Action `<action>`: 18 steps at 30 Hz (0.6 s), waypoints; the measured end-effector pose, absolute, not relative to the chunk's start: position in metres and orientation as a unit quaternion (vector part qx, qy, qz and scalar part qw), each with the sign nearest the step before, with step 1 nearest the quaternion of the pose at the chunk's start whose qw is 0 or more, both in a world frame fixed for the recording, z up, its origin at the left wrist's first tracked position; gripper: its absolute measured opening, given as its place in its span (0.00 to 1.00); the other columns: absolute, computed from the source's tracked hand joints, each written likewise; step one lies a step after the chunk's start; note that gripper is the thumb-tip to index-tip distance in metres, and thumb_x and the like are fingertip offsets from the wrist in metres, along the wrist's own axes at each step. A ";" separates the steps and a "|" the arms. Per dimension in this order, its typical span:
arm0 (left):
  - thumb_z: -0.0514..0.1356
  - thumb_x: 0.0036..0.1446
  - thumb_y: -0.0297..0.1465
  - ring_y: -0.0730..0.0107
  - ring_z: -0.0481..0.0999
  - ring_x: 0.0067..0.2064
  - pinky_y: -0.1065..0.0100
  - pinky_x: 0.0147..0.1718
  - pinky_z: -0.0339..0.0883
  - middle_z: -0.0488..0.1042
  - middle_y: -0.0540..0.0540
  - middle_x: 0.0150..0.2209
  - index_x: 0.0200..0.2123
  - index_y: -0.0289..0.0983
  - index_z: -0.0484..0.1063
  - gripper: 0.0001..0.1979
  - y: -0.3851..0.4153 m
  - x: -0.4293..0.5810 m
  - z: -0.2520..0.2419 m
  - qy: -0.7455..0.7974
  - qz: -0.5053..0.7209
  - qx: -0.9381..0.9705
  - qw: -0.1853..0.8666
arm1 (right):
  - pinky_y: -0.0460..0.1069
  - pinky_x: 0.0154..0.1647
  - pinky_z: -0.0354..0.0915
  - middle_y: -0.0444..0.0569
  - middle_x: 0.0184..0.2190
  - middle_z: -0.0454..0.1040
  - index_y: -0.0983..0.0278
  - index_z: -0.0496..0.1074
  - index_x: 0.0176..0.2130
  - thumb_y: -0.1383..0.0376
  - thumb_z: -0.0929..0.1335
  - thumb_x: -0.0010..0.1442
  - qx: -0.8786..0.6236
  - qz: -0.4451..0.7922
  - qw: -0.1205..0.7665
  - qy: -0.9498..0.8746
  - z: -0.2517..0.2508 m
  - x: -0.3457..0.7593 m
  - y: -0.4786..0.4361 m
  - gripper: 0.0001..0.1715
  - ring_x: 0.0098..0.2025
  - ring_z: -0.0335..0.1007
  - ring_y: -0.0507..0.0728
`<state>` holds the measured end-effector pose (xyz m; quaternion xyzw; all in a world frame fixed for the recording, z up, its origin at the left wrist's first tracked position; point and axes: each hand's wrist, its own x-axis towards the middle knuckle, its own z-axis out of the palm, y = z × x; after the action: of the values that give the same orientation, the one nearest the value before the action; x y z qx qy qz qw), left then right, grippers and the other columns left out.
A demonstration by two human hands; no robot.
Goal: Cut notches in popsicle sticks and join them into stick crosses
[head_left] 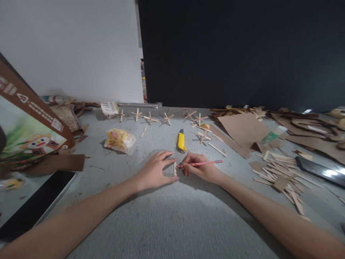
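A short wooden craft stick [175, 169] lies upright in view on the grey table, with small marks or notches along it. My left hand [155, 171] pins it, forefinger at the far end and thumb at the near end. My right hand [198, 166] is closed around a red pencil [207, 163], its tip touching or just beside the stick. Beyond both hands rests a yellow utility knife [181, 140]. The right hand's curled fingers are partly hidden.
Several crossed-stick pieces [167, 118] stand along the back. Loose craft sticks [285, 176], a glue stick [274, 134], cardboard [239, 127] and a phone [320, 169] are at right. Left are a snack packet [120, 140], another phone [37, 203] and a printed box [32, 118].
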<state>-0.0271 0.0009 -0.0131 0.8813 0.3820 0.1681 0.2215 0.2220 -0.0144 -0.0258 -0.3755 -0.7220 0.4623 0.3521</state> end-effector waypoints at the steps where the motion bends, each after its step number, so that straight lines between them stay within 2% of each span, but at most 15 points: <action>1: 0.71 0.58 0.46 0.45 0.63 0.73 0.46 0.71 0.59 0.66 0.40 0.72 0.63 0.45 0.76 0.32 0.001 -0.027 -0.013 0.381 0.170 0.881 0.222 | 0.49 0.32 0.71 0.48 0.28 0.80 0.62 0.75 0.40 0.48 0.70 0.71 -0.368 0.460 0.358 -0.725 -0.026 0.222 -0.015 0.20 0.29 0.77 0.54; 5: 0.71 0.58 0.47 0.44 0.63 0.73 0.45 0.72 0.59 0.67 0.41 0.72 0.63 0.46 0.76 0.31 0.001 -0.027 -0.013 0.382 0.173 0.879 0.227 | 0.48 0.30 0.70 0.48 0.27 0.80 0.63 0.78 0.40 0.49 0.70 0.70 -0.354 0.455 0.361 -0.733 -0.024 0.222 -0.015 0.20 0.28 0.76 0.53; 9: 0.71 0.58 0.48 0.45 0.62 0.74 0.45 0.72 0.58 0.66 0.40 0.72 0.64 0.45 0.75 0.32 0.001 -0.027 -0.013 0.384 0.167 0.880 0.225 | 0.48 0.28 0.69 0.48 0.26 0.80 0.64 0.79 0.38 0.50 0.74 0.66 -0.368 0.494 0.346 -0.707 -0.024 0.221 -0.015 0.19 0.27 0.76 0.54; 18: 0.71 0.58 0.45 0.46 0.62 0.74 0.45 0.72 0.58 0.67 0.39 0.72 0.66 0.44 0.73 0.35 0.002 -0.025 -0.010 0.387 0.156 0.881 0.223 | 0.48 0.29 0.69 0.48 0.27 0.80 0.63 0.76 0.35 0.48 0.75 0.64 -0.387 0.510 0.351 -0.684 -0.027 0.219 -0.016 0.21 0.27 0.76 0.53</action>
<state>-0.0251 0.0017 -0.0097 0.8810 0.3869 0.1555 0.2235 0.2191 -0.0156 -0.0274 -0.3871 -0.6836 0.5098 0.3506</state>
